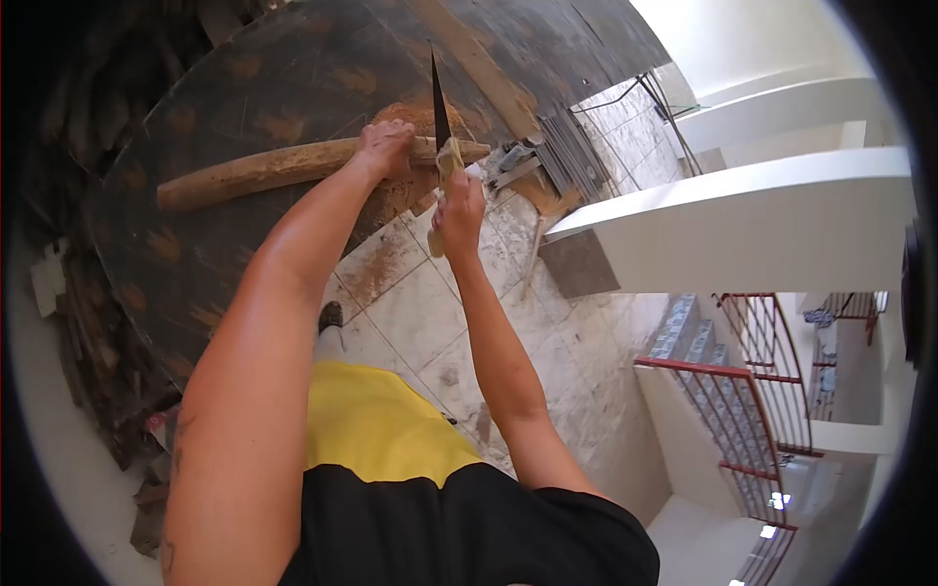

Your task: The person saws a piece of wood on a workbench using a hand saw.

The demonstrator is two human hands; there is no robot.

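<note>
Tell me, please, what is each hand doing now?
Left hand: closed over the wooden piece.
Right hand: closed around the handle of the saw.

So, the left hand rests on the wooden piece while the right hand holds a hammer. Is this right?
Not quite: in the head view, the right hand holds a saw, not a hammer. The left hand does rest on the wooden piece.

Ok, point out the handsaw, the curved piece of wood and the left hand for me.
Handsaw [442, 112]: head view, middle of the dark blade.
Curved piece of wood [256, 172]: head view, side left of the hand.
Left hand [388, 145]: head view, back of the hand.
</note>
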